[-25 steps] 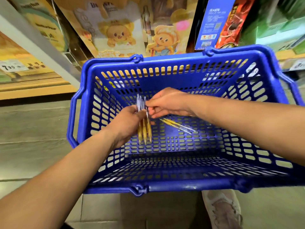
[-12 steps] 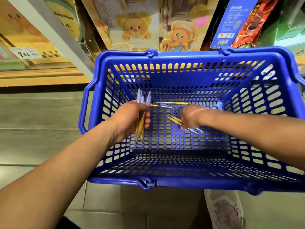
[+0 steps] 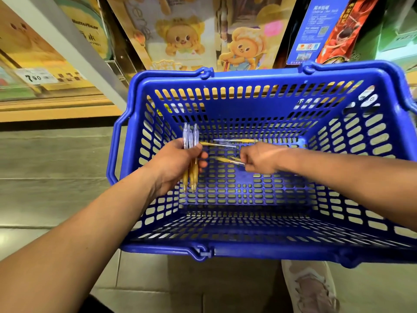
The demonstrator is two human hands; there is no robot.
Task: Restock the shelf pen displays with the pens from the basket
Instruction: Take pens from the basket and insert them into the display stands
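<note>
A blue plastic basket (image 3: pixel 255 86) stands on the floor in front of me. Inside it, my left hand (image 3: pixel 173 163) is closed around a small bunch of pens (image 3: pixel 190 141) with clear tops and yellow barrels, held upright. My right hand (image 3: pixel 259 158) reaches down to the basket floor and pinches pens (image 3: pixel 228 160) lying there; its fingertips are partly hidden. Two more loose pens (image 3: pixel 228 143) lie flat on the basket floor just behind, between my hands.
Shelving rises behind the basket with cartoon bear packages (image 3: pixel 180 39), a blue box (image 3: pixel 316 30) and a red one. A price tag (image 3: pixel 33 76) marks the lower left shelf edge. A white shelf post (image 3: pixel 74 48) slants down. My shoe (image 3: pixel 309 288) shows below the basket.
My right hand left the bunch in my left hand and moved right and down to the pens on the basket floor. The view shifted, so the basket sits further right.
</note>
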